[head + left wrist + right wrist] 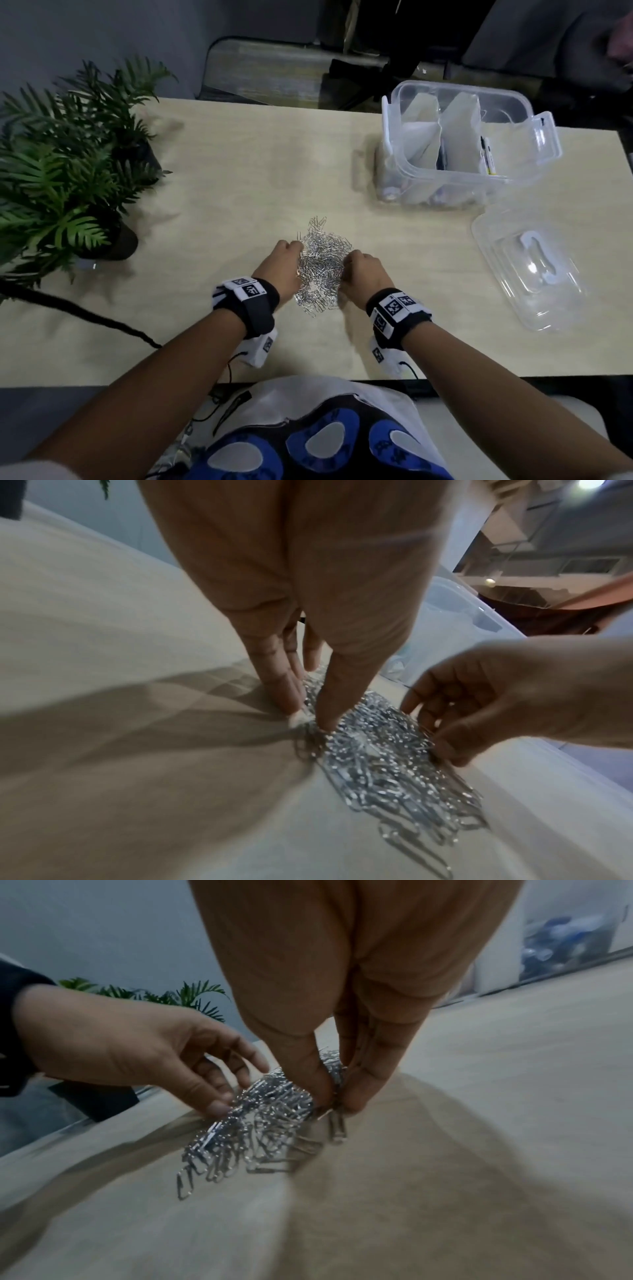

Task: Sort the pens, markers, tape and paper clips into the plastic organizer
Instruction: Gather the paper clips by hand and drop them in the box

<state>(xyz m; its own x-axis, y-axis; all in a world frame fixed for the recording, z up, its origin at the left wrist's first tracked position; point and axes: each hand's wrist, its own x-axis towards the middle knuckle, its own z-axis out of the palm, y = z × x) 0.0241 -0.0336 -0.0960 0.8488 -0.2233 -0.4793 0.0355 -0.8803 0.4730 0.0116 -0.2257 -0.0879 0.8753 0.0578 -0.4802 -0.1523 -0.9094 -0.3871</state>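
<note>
A heap of silver paper clips lies on the pale table between my two hands. My left hand is at the heap's left edge, its straight fingers and thumb touching the clips and the table. My right hand is at the right edge and pinches a bunch of clips between thumb and fingers. The clear plastic organizer stands open at the back right, with white dividers inside. A marker and a dark pen stand in its compartments.
The organizer's clear lid lies on the table right of the heap. A potted fern fills the left side. A dark cable runs across the near-left table. The table's front edge is close to my wrists.
</note>
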